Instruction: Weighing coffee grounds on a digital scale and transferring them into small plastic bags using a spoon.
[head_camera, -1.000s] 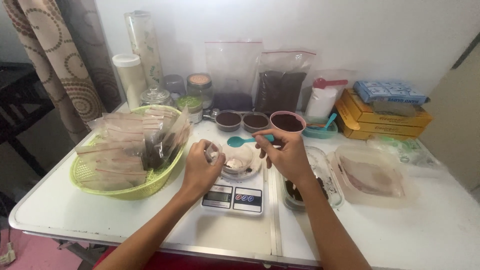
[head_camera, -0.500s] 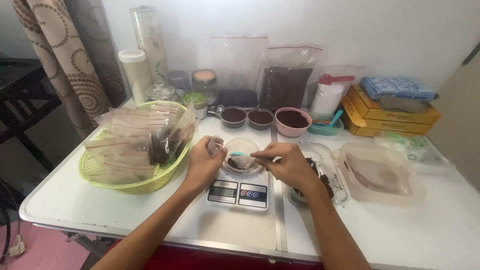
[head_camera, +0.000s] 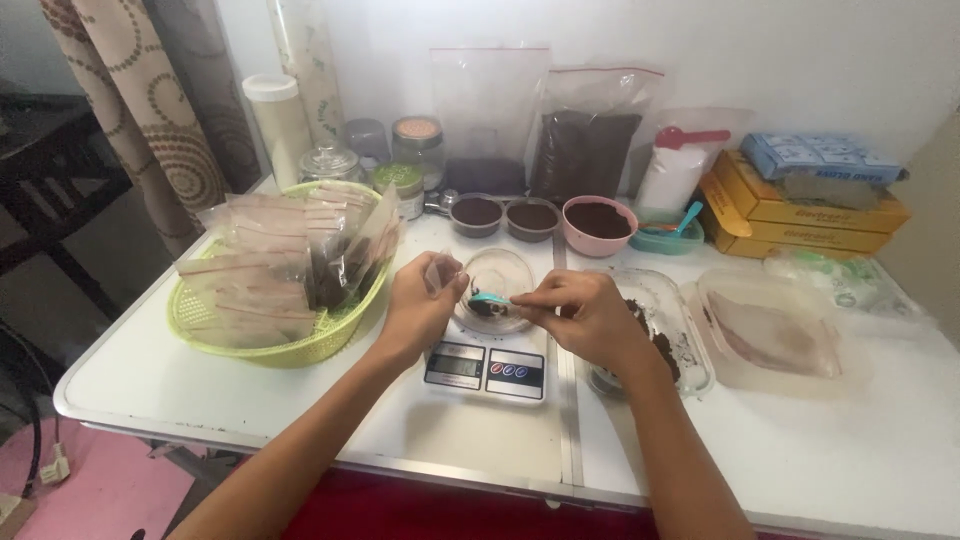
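Observation:
A small digital kitchen scale (head_camera: 487, 370) sits on the white table (head_camera: 800, 450) with a clear round dish (head_camera: 499, 270) on top, a little dark powder in it. My left hand (head_camera: 420, 305) pinches a small clear plastic pouch (head_camera: 440, 272) at the dish's left rim. My right hand (head_camera: 585, 318) holds a teal spoon (head_camera: 490, 299) with its bowl over the dish. Both hands hover just above the scale.
A green basket (head_camera: 285, 340) with several filled pouches stands left. Behind are jars (head_camera: 417, 142), zip bags of dark powder (head_camera: 583, 150), two small dark cups (head_camera: 477, 214), a pink bowl (head_camera: 598, 222). Clear containers (head_camera: 770, 335) and yellow boxes (head_camera: 800, 205) lie right.
My right hand has brought the teal spoon from behind the scale down into the clear dish. My left hand stays at the dish's left rim with the pouch. The camera view shifted slightly.

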